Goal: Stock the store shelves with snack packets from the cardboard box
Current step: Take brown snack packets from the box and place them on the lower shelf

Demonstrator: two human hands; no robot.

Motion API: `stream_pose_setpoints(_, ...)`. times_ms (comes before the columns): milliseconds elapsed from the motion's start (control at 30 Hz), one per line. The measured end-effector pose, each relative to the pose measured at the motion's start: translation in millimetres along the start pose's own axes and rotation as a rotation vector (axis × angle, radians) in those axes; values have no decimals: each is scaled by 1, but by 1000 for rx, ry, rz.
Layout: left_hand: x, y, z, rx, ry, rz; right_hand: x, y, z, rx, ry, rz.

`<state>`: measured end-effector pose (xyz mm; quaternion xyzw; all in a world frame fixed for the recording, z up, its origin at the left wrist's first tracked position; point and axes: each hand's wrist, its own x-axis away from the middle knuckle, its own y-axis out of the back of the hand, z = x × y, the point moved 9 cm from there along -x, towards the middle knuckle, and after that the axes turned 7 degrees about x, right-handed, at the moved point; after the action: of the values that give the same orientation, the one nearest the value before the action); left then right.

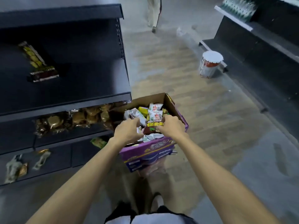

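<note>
A purple cardboard box (pixel 147 153) stands open on the floor beside the dark shelf unit (pixel 90 88), filled with several mixed snack packets (pixel 153 113). My right hand (pixel 171 126) grips a dark red packet with yellow lettering (pixel 153 126) just above the box. My left hand (pixel 127 132) reaches into the box with its fingers curled round white packets (pixel 139 129) at its left side. One dark packet (pixel 40 68) lies on the upper shelf. Golden wrapped snacks (pixel 72 118) fill the shelf below it.
A few loose packets (pixel 16 167) lie on the lowest shelf, and a green one (pixel 98 142) sits near the box. A white and red bucket (pixel 209 63) stands on the wooden floor at the right by another shelf unit (pixel 258 46). Another person's legs (pixel 153 13) are far down the aisle.
</note>
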<state>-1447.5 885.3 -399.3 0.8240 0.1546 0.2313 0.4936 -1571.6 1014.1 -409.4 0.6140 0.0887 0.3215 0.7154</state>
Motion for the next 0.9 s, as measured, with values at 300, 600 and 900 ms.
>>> stream_pose_setpoints(300, -21, -62, 43, 36, 84, 145, -40, -57, 1, 83, 32, 98)
stream_pose_setpoints(600, -63, -78, 73, 77, 146, 185, -87, -92, 40, 479, 319, 129)
stream_pose_setpoints(900, -87, -90, 104, -201, 319, 181, -121, -126, 41, 663, 448, 338)
